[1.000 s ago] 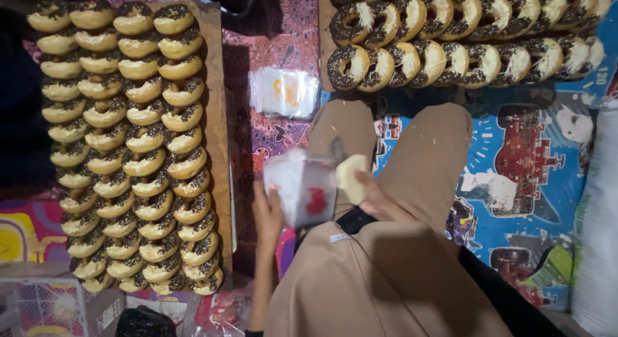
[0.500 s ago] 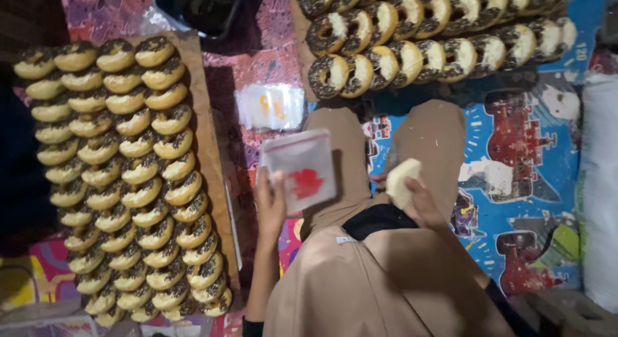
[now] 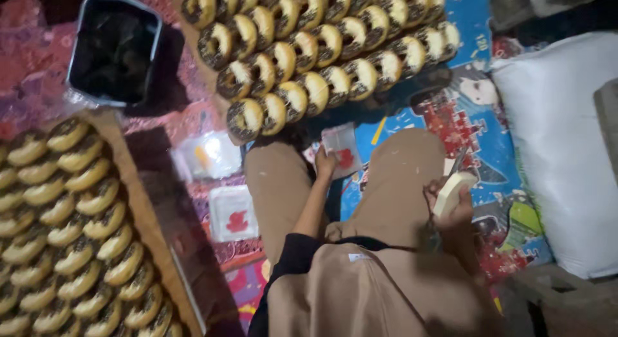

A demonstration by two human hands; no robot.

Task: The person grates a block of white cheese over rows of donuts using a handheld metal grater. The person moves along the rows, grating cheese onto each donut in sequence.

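Home bakery floor: doughnut trays (image 3: 322, 60)

Clear bag (image 3: 341, 150) w/ red mark; pale block (image 3: 452, 193) by knee.

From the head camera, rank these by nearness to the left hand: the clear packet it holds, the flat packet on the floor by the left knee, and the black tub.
1. Clear packet, gripped in the left hand, between the knees.
2. Flat packet, on the floor left of the knee.
3. Black tub, top left corner.
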